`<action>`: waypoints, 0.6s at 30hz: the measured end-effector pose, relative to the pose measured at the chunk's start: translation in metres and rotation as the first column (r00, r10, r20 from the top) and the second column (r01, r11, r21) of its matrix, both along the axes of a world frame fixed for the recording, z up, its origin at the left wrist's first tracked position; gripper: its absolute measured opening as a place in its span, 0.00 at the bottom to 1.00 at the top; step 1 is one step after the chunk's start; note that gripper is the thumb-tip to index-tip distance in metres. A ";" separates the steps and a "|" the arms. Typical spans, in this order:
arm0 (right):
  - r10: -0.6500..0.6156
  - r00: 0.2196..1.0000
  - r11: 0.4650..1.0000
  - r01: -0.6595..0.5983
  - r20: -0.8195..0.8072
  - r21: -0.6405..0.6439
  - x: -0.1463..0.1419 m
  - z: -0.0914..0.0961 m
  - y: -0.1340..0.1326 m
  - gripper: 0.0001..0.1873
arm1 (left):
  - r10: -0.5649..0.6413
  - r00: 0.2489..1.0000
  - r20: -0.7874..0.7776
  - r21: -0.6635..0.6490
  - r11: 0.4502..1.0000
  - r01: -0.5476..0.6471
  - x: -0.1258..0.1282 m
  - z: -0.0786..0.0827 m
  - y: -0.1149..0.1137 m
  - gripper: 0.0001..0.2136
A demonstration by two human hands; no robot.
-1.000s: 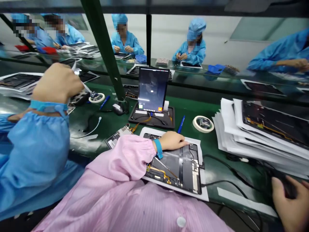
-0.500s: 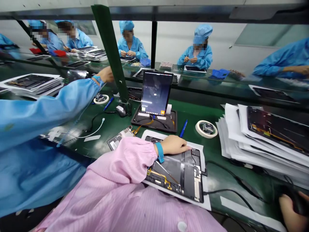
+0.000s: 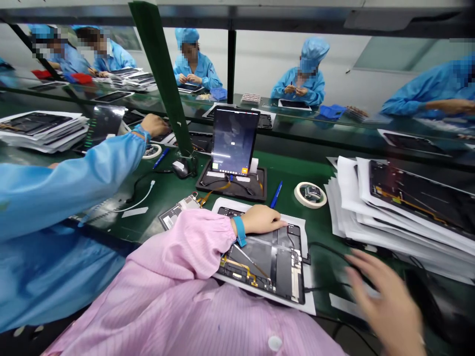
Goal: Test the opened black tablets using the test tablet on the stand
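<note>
My left hand (image 3: 261, 219) lies across the upper part of an opened tablet (image 3: 284, 267), fingers stretched toward its far right corner. A blue band circles that wrist below the pink sleeve. Inside the tablet are dark battery panels, a gold ribbon cable and circuit boards; white paper lies beneath it. To the right of the tablet my right hand (image 3: 388, 304) is in the air, fingers spread and smeared by motion, with nothing visible in it. Black cables (image 3: 330, 248) from the tablet's right edge run toward it. A dark, blurred mouse (image 3: 426, 306) sits just beyond that hand.
A lit tablet (image 3: 235, 141) stands in a black holder (image 3: 237, 188). Nearby are a blue pen (image 3: 276, 194), a tape roll (image 3: 300, 200) and a stack of papers and tablet housings (image 3: 352, 198). A co-worker's blue sleeve (image 3: 92, 168) reaches in from the left.
My right hand has left the black mouse at the right edge and moved left toward the tablet, fingers spreading. My left hand stays on the tablet. The co-worker's hand has lowered slightly.
</note>
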State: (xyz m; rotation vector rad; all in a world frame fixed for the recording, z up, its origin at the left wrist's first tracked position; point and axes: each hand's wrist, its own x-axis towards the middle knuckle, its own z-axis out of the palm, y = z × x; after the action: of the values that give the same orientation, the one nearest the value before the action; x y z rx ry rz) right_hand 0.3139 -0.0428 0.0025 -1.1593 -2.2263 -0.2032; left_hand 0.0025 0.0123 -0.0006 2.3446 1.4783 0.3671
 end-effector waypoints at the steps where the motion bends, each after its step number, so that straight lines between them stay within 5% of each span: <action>1: 0.108 0.991 0.994 -0.106 0.084 -0.029 -0.019 0.002 0.000 0.18 | 0.002 1.000 0.000 -0.002 1.000 -0.002 0.000 0.000 0.000 0.24; 5: 0.342 0.893 0.937 -0.301 0.291 -0.177 -0.066 0.006 0.009 0.09 | 0.010 1.000 0.001 0.002 1.000 -0.010 0.001 0.002 -0.002 0.23; 10: 0.475 0.836 0.862 -0.377 0.277 -0.340 -0.058 0.008 0.026 0.08 | 0.011 1.000 0.026 0.007 1.000 -0.012 -0.001 -0.001 -0.002 0.23; 14: 0.451 0.843 0.856 -0.316 0.293 -0.410 -0.042 0.021 0.038 0.08 | -0.007 0.999 0.038 0.065 0.998 0.005 0.001 0.002 -0.006 0.20; 18: 0.329 0.883 0.918 -0.217 0.335 -0.332 -0.077 0.042 0.065 0.20 | -0.026 0.990 0.137 0.334 0.942 -0.021 -0.005 0.032 -0.010 0.13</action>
State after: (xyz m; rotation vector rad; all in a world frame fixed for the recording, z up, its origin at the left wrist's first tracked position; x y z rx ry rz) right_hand 0.2373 0.0225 0.0449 -0.9882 -2.8182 0.0154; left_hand -0.0030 0.0019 0.0317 2.5129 1.4388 0.8244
